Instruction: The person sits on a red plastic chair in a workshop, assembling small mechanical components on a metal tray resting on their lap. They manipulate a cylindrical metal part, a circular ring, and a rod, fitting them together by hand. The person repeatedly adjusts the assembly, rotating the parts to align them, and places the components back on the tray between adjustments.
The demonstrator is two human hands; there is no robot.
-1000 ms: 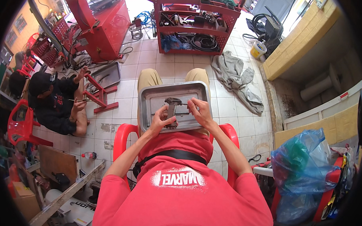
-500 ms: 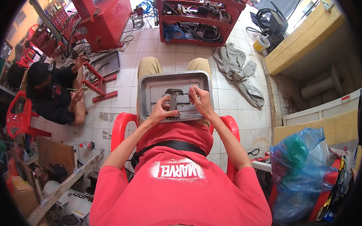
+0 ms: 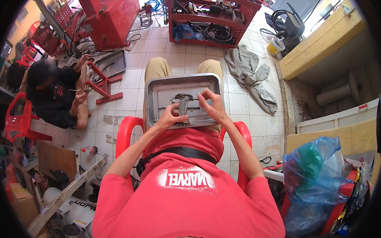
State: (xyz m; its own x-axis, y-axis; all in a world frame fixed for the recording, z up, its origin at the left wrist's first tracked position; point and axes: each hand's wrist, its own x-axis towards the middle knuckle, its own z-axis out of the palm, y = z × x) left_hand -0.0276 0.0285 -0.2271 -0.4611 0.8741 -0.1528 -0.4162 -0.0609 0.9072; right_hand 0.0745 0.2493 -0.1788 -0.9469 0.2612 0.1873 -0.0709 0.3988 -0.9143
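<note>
The metal tray (image 3: 157,97) rests on the seated person's lap, and everything else is placed from it. At its middle stands a dark metal part (image 3: 183,108), an upright cylinder-like piece with a thin rod crossing it. The left hand (image 3: 169,118) sits at the tray's near edge, its fingers curled against the part's left side. The right hand (image 3: 212,106) comes over the part's right side, its fingers pinched narrow on the rod end.

Compared with a second ago, both hands have stayed on the part; the right hand's fingers have shifted slightly along it, which suggests fine fitting work going on rather than a new step. Left of the tray, another person (image 3: 53,93) crouches on the floor beside a red stand (image 3: 101,82). Right of the tray lies a grey cloth (image 3: 250,75).
</note>
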